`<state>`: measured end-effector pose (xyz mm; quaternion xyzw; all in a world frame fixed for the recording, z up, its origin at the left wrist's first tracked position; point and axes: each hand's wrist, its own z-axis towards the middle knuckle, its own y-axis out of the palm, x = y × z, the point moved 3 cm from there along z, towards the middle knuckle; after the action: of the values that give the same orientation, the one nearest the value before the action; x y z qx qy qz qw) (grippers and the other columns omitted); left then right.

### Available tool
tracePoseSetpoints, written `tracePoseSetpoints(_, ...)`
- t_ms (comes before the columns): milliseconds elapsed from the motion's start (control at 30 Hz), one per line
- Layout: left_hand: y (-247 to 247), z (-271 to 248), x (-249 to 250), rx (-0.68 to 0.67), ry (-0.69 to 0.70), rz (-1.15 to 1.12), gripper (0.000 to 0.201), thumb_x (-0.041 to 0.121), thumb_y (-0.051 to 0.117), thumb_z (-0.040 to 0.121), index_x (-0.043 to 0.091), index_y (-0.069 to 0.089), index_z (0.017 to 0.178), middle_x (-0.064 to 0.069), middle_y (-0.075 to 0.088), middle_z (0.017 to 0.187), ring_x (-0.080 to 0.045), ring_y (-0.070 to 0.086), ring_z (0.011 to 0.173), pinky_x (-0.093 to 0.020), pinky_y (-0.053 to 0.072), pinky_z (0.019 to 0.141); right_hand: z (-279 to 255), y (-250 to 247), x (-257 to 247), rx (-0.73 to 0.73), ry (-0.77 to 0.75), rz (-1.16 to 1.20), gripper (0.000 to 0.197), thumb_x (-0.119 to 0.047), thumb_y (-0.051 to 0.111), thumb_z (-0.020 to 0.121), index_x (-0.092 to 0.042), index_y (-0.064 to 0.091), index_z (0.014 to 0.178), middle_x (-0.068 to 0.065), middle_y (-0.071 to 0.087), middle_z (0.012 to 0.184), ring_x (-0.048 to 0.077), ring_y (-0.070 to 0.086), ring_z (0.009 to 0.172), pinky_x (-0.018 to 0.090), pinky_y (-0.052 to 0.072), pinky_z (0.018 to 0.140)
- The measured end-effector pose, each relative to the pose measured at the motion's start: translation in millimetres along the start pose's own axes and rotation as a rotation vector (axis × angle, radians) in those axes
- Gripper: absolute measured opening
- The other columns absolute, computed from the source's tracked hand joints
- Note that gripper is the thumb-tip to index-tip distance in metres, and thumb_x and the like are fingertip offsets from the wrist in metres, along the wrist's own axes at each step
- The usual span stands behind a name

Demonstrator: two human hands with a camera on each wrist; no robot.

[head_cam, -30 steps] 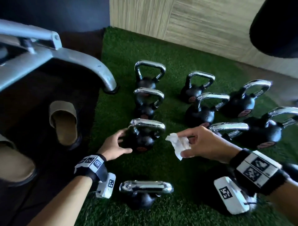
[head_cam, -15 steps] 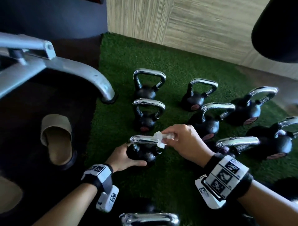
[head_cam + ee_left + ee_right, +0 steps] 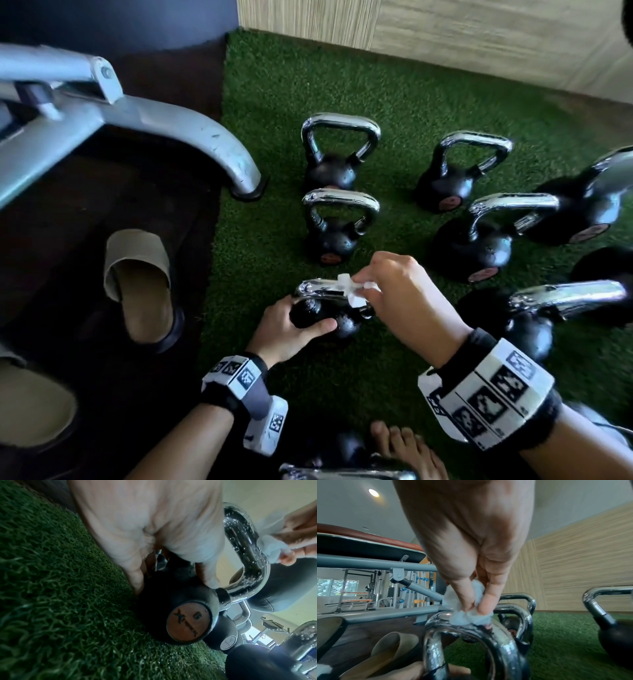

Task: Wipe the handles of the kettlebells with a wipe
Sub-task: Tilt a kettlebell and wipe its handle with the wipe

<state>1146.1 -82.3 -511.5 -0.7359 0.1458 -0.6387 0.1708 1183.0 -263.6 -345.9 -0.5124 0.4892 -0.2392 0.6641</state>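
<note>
Several black kettlebells with chrome handles stand on green turf (image 3: 281,240). My left hand (image 3: 291,325) grips the round body of the nearest small kettlebell (image 3: 346,325) (image 3: 171,615), thumb across its front. My right hand (image 3: 397,291) pinches a white wipe (image 3: 349,291) (image 3: 471,614) (image 3: 269,547) and presses it onto the top bar of that kettlebell's chrome handle (image 3: 318,289) (image 3: 471,631). Droplets sit on the handle (image 3: 247,545) in the left wrist view.
A grey bench leg (image 3: 205,137) ends on the dark floor at the left, with tan slippers (image 3: 140,284) beside it. More kettlebells (image 3: 339,219) (image 3: 479,240) (image 3: 534,318) stand behind and to the right. My bare foot (image 3: 407,448) and another kettlebell handle (image 3: 342,474) lie near the bottom edge.
My right hand carried the wipe left from mid-air onto the nearest kettlebell's handle and now presses it there. My left hand stayed on the body. The view has shifted closer.
</note>
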Motion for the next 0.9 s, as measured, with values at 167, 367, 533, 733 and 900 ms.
tracePoseSetpoints(167, 0.0, 1.0, -1.6, -0.002, 0.004, -0.002, 0.056, 0.062, 0.085, 0.069, 0.035, 0.073, 0.116, 0.025, 0.074, 0.109, 0.014, 0.064, 0.106, -0.004, 0.044, 0.091, -5.1, -15.5, 18.5, -0.015, 0.121, 0.032, 0.012, -0.015, 0.078, 0.086, -0.013, 0.078, 0.098, 0.002, 0.073, 0.099, 0.018, 0.069, 0.094, 0.029, 0.054, 0.085)
tracePoseSetpoints(367, 0.8, -0.4, 0.4, 0.004, 0.018, -0.002, 0.057, 0.065, 0.084, 0.068, 0.035, 0.073, 0.115, 0.025, 0.074, 0.109, 0.016, 0.063, 0.105, -0.002, 0.043, 0.090, -14.5, -9.7, 28.5, 0.068, 0.096, 0.072, 0.008, -0.013, 0.083, 0.080, -0.016, 0.081, 0.087, 0.003, 0.073, 0.083, 0.018, 0.067, 0.077, 0.023, 0.050, 0.070)
tracePoseSetpoints(533, 1.0, 0.2, -3.3, -0.020, 0.013, -0.024, 0.066, 0.074, 0.080, 0.066, 0.036, 0.071, 0.120, 0.023, 0.073, 0.115, 0.008, 0.065, 0.112, -0.021, 0.049, 0.102, -16.4, -2.3, 56.2, -0.058, 0.160, 0.060, 0.040, -0.013, 0.081, 0.077, -0.030, 0.056, 0.051, -0.005, 0.057, 0.056, 0.011, 0.055, 0.057, 0.015, 0.036, 0.050)
tracePoseSetpoints(733, 0.3, -1.6, 4.5, -0.036, 0.012, -0.050, 0.058, 0.064, 0.084, 0.069, 0.035, 0.072, 0.118, 0.025, 0.074, 0.114, 0.010, 0.064, 0.111, -0.016, 0.046, 0.099, -8.3, 4.2, 66.7, -0.073, 0.170, 0.083, 0.029, -0.008, 0.080, 0.071, -0.023, 0.063, 0.053, -0.002, 0.061, 0.055, 0.013, 0.059, 0.057, 0.014, 0.037, 0.049)
tracePoseSetpoints(900, -2.3, -3.4, 10.6, -0.048, -0.029, -0.048, 0.041, 0.049, 0.088, 0.073, 0.037, 0.074, 0.109, 0.028, 0.075, 0.106, 0.014, 0.065, 0.103, -0.006, 0.044, 0.090, -3.3, 33.1, 83.8, -0.170, 0.289, 0.404, 0.013, 0.007, 0.081, 0.073, -0.005, 0.077, 0.070, 0.010, 0.075, 0.066, 0.016, 0.075, 0.059, 0.036, 0.064, 0.066)
